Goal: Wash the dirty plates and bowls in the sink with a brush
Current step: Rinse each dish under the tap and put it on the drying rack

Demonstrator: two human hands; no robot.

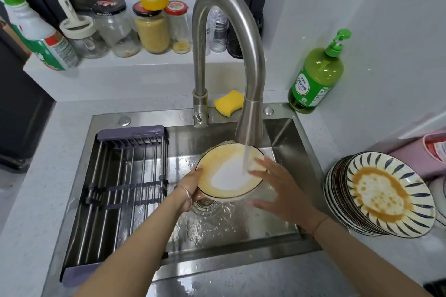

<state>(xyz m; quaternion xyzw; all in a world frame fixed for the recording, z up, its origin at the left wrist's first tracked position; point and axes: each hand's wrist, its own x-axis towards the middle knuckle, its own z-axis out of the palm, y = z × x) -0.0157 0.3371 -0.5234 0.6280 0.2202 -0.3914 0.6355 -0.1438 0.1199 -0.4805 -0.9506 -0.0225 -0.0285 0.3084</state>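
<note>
Yellow-smeared bowl [229,173] tilted under running faucet [251,113] over sink [280,132] drain; left grip [191,187] holds its rim. Fingers flat, right grip [277,188] touches bowl's right edge. On surface [29,200] at right: stack of dirty plates [386,193].

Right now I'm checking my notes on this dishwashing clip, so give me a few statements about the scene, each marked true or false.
1. Water runs from the faucet onto the dish. True.
2. The left hand grips the dish's rim. True.
3. The right hand holds a brush. False: it holds nothing, and its straight fingers touch the dish.
4. The yellow sponge lies down in the sink. False: it lies on the sink's back rim, behind the faucet.
5. The stack of dirty plates stands on the counter to the right of the sink. True.
</note>
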